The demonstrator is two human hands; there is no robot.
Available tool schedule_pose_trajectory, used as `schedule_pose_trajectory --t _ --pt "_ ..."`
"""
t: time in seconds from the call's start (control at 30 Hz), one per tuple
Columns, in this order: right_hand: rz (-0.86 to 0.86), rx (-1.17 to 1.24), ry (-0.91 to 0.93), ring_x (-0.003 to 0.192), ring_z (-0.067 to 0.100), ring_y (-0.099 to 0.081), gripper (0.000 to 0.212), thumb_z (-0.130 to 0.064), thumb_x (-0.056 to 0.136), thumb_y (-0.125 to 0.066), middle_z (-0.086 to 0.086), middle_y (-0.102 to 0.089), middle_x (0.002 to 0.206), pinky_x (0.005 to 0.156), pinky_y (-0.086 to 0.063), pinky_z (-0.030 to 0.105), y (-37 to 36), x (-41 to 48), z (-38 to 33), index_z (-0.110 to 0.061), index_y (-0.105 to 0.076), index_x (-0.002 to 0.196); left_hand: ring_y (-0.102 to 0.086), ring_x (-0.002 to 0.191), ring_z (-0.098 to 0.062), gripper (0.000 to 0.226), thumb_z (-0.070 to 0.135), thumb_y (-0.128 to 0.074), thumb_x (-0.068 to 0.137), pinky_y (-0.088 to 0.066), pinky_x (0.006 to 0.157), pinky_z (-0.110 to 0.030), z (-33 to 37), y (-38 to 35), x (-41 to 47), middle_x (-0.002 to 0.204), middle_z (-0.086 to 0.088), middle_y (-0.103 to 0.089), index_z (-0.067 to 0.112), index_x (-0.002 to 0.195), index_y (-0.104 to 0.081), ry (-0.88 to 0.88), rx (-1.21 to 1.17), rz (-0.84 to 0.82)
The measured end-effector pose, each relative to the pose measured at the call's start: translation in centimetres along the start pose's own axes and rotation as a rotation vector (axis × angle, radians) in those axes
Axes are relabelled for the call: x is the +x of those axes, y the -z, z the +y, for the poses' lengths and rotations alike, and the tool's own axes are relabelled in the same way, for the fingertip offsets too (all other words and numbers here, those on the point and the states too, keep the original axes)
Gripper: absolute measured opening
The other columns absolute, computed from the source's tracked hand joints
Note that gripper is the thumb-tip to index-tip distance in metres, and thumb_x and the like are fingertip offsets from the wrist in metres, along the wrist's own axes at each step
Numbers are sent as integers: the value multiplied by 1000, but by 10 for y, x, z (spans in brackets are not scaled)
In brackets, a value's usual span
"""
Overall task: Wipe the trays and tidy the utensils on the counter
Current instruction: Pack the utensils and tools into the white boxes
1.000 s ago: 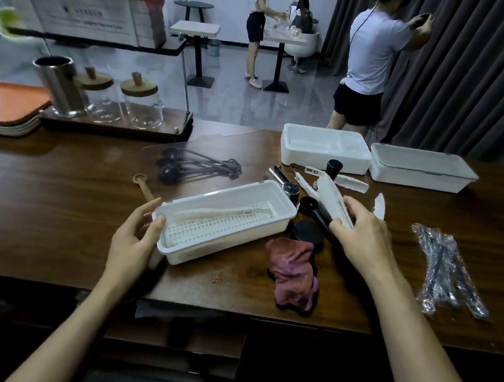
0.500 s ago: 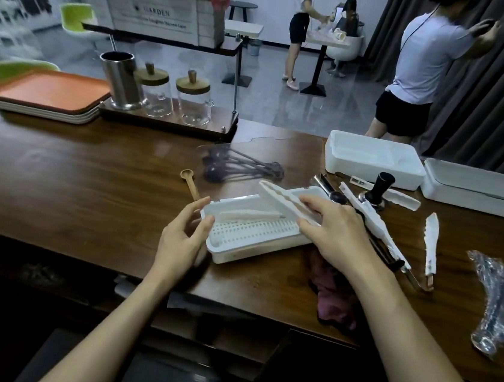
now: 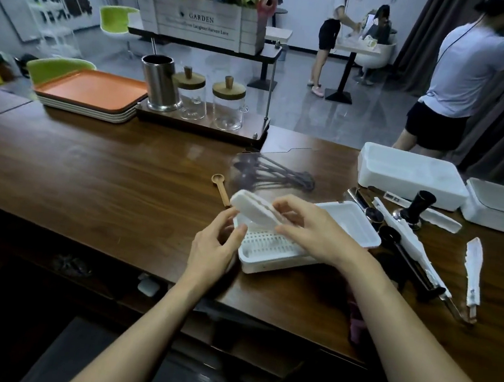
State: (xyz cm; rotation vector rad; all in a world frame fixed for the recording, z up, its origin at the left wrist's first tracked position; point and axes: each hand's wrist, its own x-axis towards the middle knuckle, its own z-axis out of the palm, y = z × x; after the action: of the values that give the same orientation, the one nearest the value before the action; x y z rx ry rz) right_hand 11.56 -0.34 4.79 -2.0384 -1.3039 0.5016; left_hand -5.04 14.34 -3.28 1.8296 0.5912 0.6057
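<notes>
The dark wooden table (image 3: 89, 172) carries stacked orange trays (image 3: 92, 91), a wooden spoon (image 3: 221, 187), a slotted white tray (image 3: 350, 224) and a white box (image 3: 409, 174).

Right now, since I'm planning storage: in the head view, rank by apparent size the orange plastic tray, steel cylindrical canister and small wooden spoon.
1. orange plastic tray
2. steel cylindrical canister
3. small wooden spoon, smallest though nearest the camera

The scene is dimly lit; brighter daylight is seen at the upper left and top middle. A soft sheen is reflected off the worktop (image 3: 121, 169). The bottom is lost in shadow. Lines are bowed at the edges, and the person (image 3: 465, 67) at upper right is blurred.
</notes>
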Motion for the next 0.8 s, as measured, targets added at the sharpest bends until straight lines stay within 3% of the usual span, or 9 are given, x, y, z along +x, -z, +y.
schedule_pose_trajectory --t 0.07,0.2,0.27,0.33,0.4,0.6,0.7,0.8 --pt "-45 -17 -18 116 4 -61 34 -23 92 -69 -12 -66 123 106 -48 38 -3 1 4 -31 -61 125 -69 102 -3 34 54 -56 95 -56 91 -45 -1 -2 1 106 15 -75 44 127 -62 -2 8 0" --pt "-100 -89 -13 111 3 -60 31 -27 93 -67 -16 -64 119 100 -50 39 -5 5 3 -42 -58 119 -60 64 -5 31 53 -54 92 -50 69 -39 0 -3 1 84 11 -74 55 121 -62 7 23 23" --pt "-112 -68 -14 111 2 -60 32 -26 93 -67 -17 -64 118 101 -50 38 -6 6 4 -41 -59 119 -64 72 -5 33 52 -53 93 -52 74 -40 -2 -3 2 88 13 -74 58 125 -59 12 31 23" --pt "-122 -56 -11 111 2 -60 33 -25 93 -67 -17 -64 118 101 -49 37 -5 5 4 -41 -60 120 -68 96 -2 37 50 -54 94 -55 88 -42 -2 -2 2 103 19 -75 57 131 -57 14 49 24" --pt "-128 -56 -14 110 2 -60 33 -25 93 -67 -17 -64 118 100 -50 35 -4 5 3 -41 -61 121 -66 108 1 38 42 -54 98 -54 96 -42 -2 -2 1 113 22 -73 54 134 -56 13 56 29" --pt "-109 -115 -118 112 5 -59 29 -23 92 -68 -21 -63 118 95 -51 34 10 -2 23 -40 -62 114 -66 103 2 36 41 -53 101 -53 89 -33 -3 -2 1 108 28 -71 46 135 -60 -5 50 45" --pt "-108 -229 -213 113 13 -55 30 -23 89 -72 -13 -56 122 86 -51 31 17 -7 39 -36 -66 115 -66 101 1 35 40 -53 101 -52 88 -31 -3 -3 1 106 34 -69 45 135 -60 3 45 46" --pt "-83 -294 -248 110 16 -50 24 -28 86 -76 -8 -53 113 86 -46 34 17 -8 45 -34 -68 108 -65 103 3 38 46 -50 98 -54 91 -34 -3 -3 1 108 37 -68 46 135 -59 7 46 44"
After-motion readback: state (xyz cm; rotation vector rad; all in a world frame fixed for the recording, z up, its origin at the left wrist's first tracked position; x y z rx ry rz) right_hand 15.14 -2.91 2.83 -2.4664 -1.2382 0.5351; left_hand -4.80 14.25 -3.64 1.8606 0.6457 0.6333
